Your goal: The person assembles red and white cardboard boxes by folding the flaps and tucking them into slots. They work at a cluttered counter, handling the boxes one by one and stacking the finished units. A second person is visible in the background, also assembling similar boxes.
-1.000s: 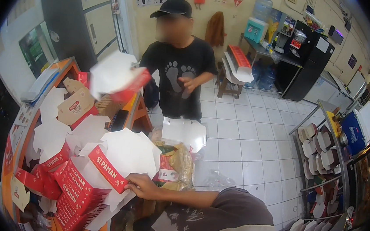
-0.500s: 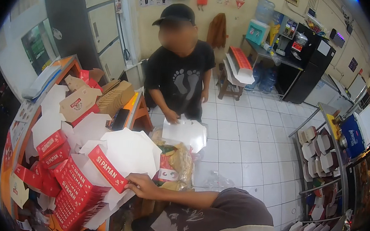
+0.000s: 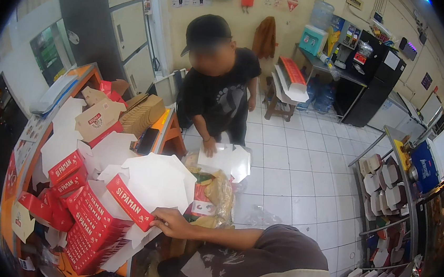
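My right hand (image 3: 169, 222) pinches the right end of the red front panel of a red and white cardboard food box (image 3: 131, 202). Its white lid (image 3: 161, 179) stands opened out behind the panel. This box rests on top of a leaning stack of nested red boxes (image 3: 92, 238). My left hand is out of view. Across from me, another person (image 3: 218, 85) in a black cap and shirt has one hand (image 3: 209, 147) lying on a flat white carton (image 3: 220, 158). Plastic-wrapped packages (image 3: 216, 196) sit just below that carton.
More opened red boxes (image 3: 66, 170) and brown cartons (image 3: 145, 115) crowd the orange-edged counter (image 3: 91, 71), beside a dark phone (image 3: 148, 141). At right stands a metal rack (image 3: 391, 135) with folded boxes and a blue cooler (image 3: 425, 161). A stool (image 3: 281, 104) holds a red box stack at the back.
The other person's head has bent lower and the hand has spread on the white carton. My right hand keeps its hold on the box panel. The whole view has shifted slightly.
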Available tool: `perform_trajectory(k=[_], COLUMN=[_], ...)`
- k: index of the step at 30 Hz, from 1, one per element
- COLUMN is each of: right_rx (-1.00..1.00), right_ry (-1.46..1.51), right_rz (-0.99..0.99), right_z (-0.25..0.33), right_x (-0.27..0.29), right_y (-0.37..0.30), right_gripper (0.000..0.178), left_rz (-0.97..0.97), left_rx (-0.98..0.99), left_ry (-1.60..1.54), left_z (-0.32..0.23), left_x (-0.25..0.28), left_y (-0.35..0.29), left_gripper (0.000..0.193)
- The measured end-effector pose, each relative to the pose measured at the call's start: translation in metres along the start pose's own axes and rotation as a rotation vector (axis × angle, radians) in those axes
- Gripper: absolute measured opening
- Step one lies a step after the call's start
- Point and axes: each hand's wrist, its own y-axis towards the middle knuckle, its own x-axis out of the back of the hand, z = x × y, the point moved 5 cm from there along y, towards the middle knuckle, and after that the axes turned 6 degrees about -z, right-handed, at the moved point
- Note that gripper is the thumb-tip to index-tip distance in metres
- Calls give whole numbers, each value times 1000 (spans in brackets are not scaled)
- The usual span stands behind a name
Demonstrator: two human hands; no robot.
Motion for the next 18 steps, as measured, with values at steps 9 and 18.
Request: perform_trajectory(k=[9, 18], right_rx=[-30, -31], right_ry=[-5, 5], right_rz=[25, 72], right_z=[-3, -2], right_x=[-1, -3], right_y=[-2, -1], right_gripper=[16, 15], left_rz=[8, -36], left_rx=[-8, -24], left_ry=[-7, 73], left_z=[-4, -13], left_x=[1, 21], left_y=[-1, 3], left_gripper=[40, 39])
